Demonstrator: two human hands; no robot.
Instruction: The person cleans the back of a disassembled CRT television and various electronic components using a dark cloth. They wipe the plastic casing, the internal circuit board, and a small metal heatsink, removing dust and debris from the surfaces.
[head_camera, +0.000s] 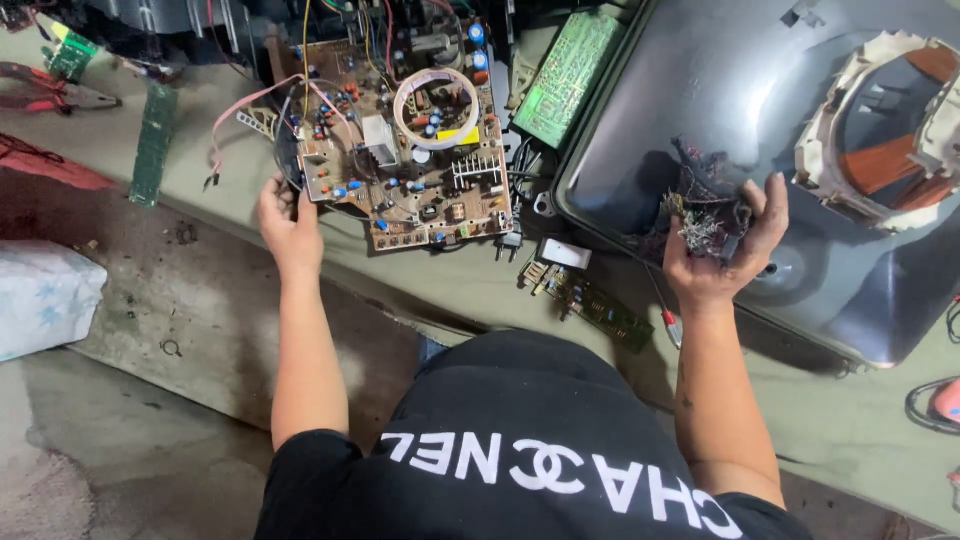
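Here, two bare hands are seen from above, spread well apart over a littered bench (830, 420). The left hand (288, 222) is closed on the lower-left corner of a brown circuit board (405, 140), thumb and fingers pinching its edge; the board is studded with blue capacitors, a finned heat sink and a ring of pale tape, and it extends up and to the right of that hand. A pink wire (250, 100) is looped just above the left hand, and a narrow green strip board (153, 145) is laid farther out to its left. A white wrapped bundle (42, 297) is set low and well outside the left hand.

The right hand (725, 250) is turned palm-up and cupped around a dark wire tangle (705, 215), which is held against the rear of a grey picture tube (700, 90). The tube spreads above and to the right of this hand, and a cream-and-copper yoke (890, 120) is seated on it up and to the right. Between the hands, a small green board (590, 300) and a white plug (565, 253) are laid near the right wrist; a larger green board (568, 75) is propped higher up.
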